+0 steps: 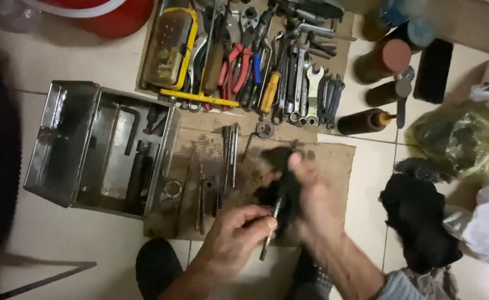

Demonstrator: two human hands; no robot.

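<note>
Metal rod (270, 230), thin and greasy-looking, sits pinched between the thumb and fingers of the left hand (236, 233), low in the view over the near edge of the cardboard sheet (333, 161). The right hand (311, 191) is closed around a dark rag (280, 183) that wraps the rod's upper end; this hand is blurred, so its exact finger positions are hard to read, though it is plainly clamped on the cloth rather than open.

Just beyond the hands, a few slim rods and punches (230, 150) lie in a row on the stained cardboard (some nearly lost against the grime). To the left stands an open metal toolbox (97, 147) with a few dark tools inside. A second black rag (416, 214) lies in a heap on the tile to the right.

Farther off, a second piece of cardboard carries pliers with red handles (236, 66), a row of spanners (311, 91), a yellow case (172, 47), and brown cans (369, 119) stand on the floor to its right.

As a judgement: the rod is held only by a light fingertip pinch, and if the surface is oily a firm pull from the rag could slide it free, dropping it among the loose pieces below and scattering them.
</note>
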